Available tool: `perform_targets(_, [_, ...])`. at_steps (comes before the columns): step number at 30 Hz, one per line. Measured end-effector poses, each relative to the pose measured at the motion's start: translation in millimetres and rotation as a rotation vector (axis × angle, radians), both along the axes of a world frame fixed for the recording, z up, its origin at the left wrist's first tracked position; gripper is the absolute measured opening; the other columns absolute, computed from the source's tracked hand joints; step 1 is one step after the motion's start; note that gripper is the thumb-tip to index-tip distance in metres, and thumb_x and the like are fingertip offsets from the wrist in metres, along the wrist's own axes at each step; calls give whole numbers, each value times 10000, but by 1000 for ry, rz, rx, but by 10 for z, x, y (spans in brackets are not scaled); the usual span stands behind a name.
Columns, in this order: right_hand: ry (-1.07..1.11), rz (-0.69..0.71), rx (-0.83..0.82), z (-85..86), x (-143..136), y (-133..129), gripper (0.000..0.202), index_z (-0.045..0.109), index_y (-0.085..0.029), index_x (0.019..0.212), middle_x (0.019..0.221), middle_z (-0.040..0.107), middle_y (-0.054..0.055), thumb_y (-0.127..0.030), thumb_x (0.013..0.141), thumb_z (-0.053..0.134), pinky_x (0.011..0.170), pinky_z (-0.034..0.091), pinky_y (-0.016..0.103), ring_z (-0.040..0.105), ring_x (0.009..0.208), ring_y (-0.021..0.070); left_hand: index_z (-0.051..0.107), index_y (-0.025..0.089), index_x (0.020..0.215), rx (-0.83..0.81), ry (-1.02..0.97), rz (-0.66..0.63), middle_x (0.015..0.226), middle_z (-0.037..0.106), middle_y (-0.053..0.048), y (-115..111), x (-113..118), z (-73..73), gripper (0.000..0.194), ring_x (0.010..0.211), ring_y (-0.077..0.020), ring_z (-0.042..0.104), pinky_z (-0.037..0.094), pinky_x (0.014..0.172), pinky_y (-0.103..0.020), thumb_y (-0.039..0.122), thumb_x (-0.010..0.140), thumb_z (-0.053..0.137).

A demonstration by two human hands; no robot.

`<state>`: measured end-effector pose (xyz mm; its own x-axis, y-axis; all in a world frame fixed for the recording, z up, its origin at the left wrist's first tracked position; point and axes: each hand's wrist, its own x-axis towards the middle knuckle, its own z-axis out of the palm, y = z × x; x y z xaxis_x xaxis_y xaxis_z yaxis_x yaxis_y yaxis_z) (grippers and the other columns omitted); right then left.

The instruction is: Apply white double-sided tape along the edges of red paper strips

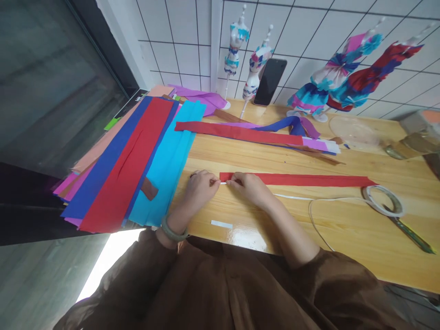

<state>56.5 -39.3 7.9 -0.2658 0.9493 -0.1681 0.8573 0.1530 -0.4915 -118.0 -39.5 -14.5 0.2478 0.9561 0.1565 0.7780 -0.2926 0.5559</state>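
A long red crepe-paper strip [309, 180] lies across the wooden table in front of me. At its left end, my left hand [202, 185] is closed in a pinch on the tip of a narrow white tape [292, 197]. Just to the right, my right hand [249, 185] pinches the same tape along the strip's lower edge, its fingertips over the red paper. From under the right hand the tape runs right toward a tape roll [385, 201], which lies flat by the strip's far end. A short white piece [222, 224] rests nearer to me.
Wide crepe-paper sheets, red [127, 165] and light blue [168, 160] among them, are piled at left. Narrow folded strips [240, 133] lie farther back. Small dress forms [256, 64] and a phone [270, 81] stand by the tiled wall. A cutter knife [412, 236] sits right.
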Motion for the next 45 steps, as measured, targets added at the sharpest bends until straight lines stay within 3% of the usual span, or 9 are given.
perform_targets(24, [-32, -14, -15, -24, -12, 42, 281, 616, -200, 737, 703, 643, 36, -411, 817, 448, 552, 316, 223, 547, 641, 145, 593, 189, 623, 32, 154, 56, 737, 617, -35, 22, 91, -34, 152, 748, -177, 522, 389, 745, -321, 180, 729, 485])
perform_targets(45, [-82, -4, 13, -32, -26, 44, 275, 619, -198, 735, 726, 662, 51, -395, 819, 446, 550, 321, 237, 569, 673, 167, 620, 193, 632, -4, 130, 53, 722, 605, -47, 42, 91, -60, 152, 756, -188, 515, 385, 730, -328, 227, 732, 511])
